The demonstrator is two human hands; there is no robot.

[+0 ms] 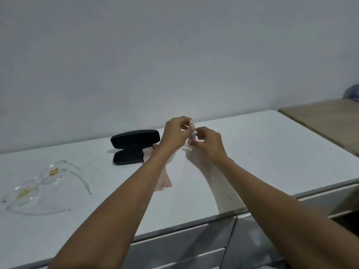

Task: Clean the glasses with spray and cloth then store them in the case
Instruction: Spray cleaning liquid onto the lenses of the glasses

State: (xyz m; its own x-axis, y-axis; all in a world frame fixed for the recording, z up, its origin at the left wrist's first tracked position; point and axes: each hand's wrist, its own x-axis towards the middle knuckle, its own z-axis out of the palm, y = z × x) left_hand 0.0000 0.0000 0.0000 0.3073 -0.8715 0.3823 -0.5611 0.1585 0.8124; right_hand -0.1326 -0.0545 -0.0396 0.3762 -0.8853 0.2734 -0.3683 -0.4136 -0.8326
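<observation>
Clear glasses [38, 183] with yellow smears on both lenses lie on the white countertop [262, 152] at the left, arms unfolded. A black glasses case [136, 139] stands open behind the middle. A pale pink cloth [164, 180] lies flat beside the case, partly hidden under my left forearm. Above the counter, both hands meet on a small spray bottle [192, 125]. My left hand [174, 134] pinches its whitish top. My right hand [207, 144] grips the lower body, which is mostly hidden by the fingers.
A grey wall rises right behind the counter. A wooden surface [330, 117] adjoins the counter at the right, with a blue object [352, 93] on it at the frame's edge. Grey drawer fronts [184, 241] run below the counter's front edge.
</observation>
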